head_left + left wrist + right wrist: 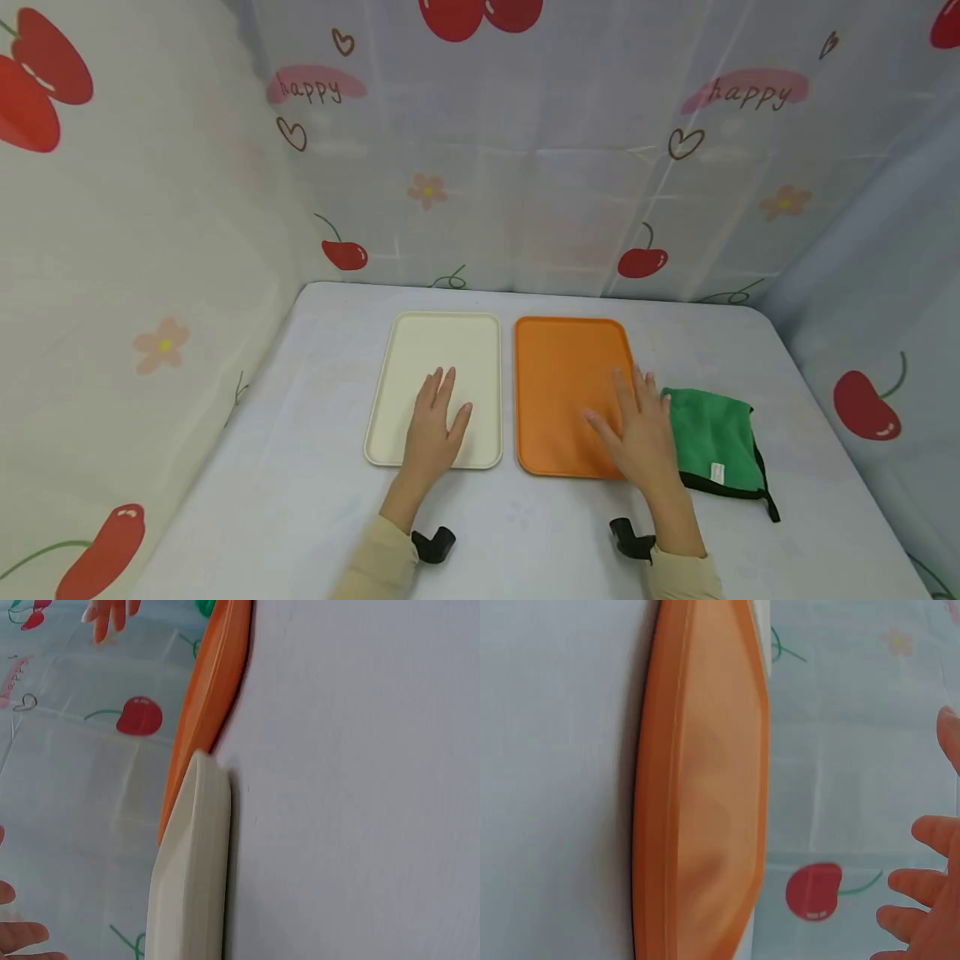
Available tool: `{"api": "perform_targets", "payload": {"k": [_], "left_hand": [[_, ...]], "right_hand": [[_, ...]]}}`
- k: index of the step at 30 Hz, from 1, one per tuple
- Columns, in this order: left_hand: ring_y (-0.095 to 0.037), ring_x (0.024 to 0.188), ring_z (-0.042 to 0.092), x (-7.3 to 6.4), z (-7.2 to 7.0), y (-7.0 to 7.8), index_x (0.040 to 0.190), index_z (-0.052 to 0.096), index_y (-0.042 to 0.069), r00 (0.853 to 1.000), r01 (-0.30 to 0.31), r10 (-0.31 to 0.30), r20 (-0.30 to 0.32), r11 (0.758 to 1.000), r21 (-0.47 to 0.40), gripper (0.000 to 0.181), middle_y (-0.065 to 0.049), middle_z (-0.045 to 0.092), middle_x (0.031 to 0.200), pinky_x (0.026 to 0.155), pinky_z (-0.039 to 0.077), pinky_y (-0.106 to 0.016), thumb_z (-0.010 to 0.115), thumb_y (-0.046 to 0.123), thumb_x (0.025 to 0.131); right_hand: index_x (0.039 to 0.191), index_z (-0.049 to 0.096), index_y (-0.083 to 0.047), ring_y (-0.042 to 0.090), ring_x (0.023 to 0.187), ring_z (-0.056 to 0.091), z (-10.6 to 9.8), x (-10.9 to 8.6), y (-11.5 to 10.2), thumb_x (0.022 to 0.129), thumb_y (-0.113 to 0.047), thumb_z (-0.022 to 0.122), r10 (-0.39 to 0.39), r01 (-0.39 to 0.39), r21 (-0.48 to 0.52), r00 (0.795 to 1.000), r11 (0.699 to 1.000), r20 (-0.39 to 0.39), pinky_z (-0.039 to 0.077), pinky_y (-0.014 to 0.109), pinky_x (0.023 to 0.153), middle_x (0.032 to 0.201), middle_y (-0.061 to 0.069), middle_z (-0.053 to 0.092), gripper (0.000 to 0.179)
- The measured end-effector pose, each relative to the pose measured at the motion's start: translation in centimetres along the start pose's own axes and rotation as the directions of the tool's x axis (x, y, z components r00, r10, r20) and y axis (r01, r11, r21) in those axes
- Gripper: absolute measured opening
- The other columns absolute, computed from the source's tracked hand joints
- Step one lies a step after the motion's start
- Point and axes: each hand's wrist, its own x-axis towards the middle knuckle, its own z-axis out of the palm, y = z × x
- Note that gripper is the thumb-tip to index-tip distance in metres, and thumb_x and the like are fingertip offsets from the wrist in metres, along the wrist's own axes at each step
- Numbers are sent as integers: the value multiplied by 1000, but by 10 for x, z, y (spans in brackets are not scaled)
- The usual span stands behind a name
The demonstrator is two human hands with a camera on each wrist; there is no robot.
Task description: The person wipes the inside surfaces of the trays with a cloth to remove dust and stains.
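My left hand (432, 433) hovers over the near part of a cream tray (472, 350), its fingers extended and nothing in them. Over the right side of an orange tray (555, 400) is my right hand (643, 437), fingers spread and holding nothing. Beside that hand, on its right, lies a flat green cloth pouch (705, 433) with black edging and a small white tag. The right wrist view shows the fingers (922, 885) raised apart from the orange tray. Only fingertips (22, 936) of the left hand appear in the left wrist view.
Both trays lie side by side on a white-covered table (285, 467). A patterned curtain (525, 167) with cherries and hearts rises behind the table's far edge and along both sides. Black wrist mounts (435, 546) stick out inward from the sleeves.
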Motion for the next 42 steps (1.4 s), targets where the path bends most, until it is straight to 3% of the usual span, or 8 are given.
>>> {"api": "perform_targets", "payload": {"k": [3, 8, 12, 17, 25, 29, 37, 42], "left_hand": [[-42, 137, 39, -1, 11, 11, 146, 42, 1, 1000, -8, 4, -30, 991, -136, 54, -24, 44, 147, 109, 37, -59, 56, 25, 99], [-38, 133, 47, -1, 26, 22, 141, 48, -1, 999, -1, -10, -41, 967, -256, 49, -20, 51, 142, 108, 40, -55, 56, 21, 98], [-36, 129, 51, -1, 34, 26, 139, 49, -2, 998, 17, -33, -44, 947, -322, 46, -19, 54, 139, 100, 48, -52, 56, 18, 98], [-39, 120, 56, -5, 42, 29, 139, 50, -1, 997, 51, -67, -32, 928, -369, 45, -21, 56, 135, 90, 54, -53, 56, 15, 97], [-38, 115, 58, -10, 50, 36, 139, 51, 0, 997, 71, -77, 1, 920, -386, 45, -22, 58, 132, 87, 54, -52, 57, 12, 96], [-38, 114, 59, -10, 54, 40, 138, 51, -1, 998, 58, -59, 10, 918, -392, 45, -23, 59, 130, 86, 55, -52, 57, 11, 95], [-37, 118, 56, -4, 71, 47, 136, 50, -6, 995, 104, -91, 49, 875, -473, 41, -24, 57, 132, 91, 54, -48, 55, 6, 97], [-39, 127, 50, 3, 86, 53, 137, 47, -9, 987, 162, -141, 80, 853, -497, 42, -26, 52, 135, 103, 47, -49, 51, 6, 98]], "right_hand": [[152, 32, -4, 51, 145, 16, -9, -3, 15, 92, -47, 63, 22, -19, 57, 998, 998, -64, 11, 74, 111, 155, 32, 24, 79], [149, 34, 3, 53, 144, 14, -23, -10, 43, 92, -34, 67, 122, -101, 133, 980, 986, -158, 9, 73, 112, 154, 35, 24, 76], [151, 31, 2, 50, 147, 10, -28, -16, 63, 93, -31, 67, 285, -253, 186, 943, 950, -172, 10, 70, 114, 157, 32, 18, 75], [153, 27, -1, 51, 147, 7, -28, -19, 81, 97, -36, 60, 445, -414, 227, 889, 881, -107, 10, 73, 112, 159, 31, 11, 74], [157, 16, -10, 60, 141, -10, -25, -20, 103, 97, -58, 44, 486, -488, 4, 871, 873, 76, -7, 84, 100, 157, 36, -7, 81], [158, 8, -12, 63, 137, -19, -22, -18, 109, 96, -64, 39, 481, -483, -27, 862, 875, 160, -10, 86, 95, 154, 37, -20, 86], [158, 3, -18, 58, 137, -27, -15, -21, 112, 94, -67, 40, 516, -521, -19, 840, 853, 169, -14, 79, 102, 149, 35, -33, 89], [158, 4, -21, 57, 140, -24, -8, -21, 112, 92, -68, 41, 545, -550, -14, 824, 835, 153, -15, 75, 107, 149, 37, -30, 89]]}}
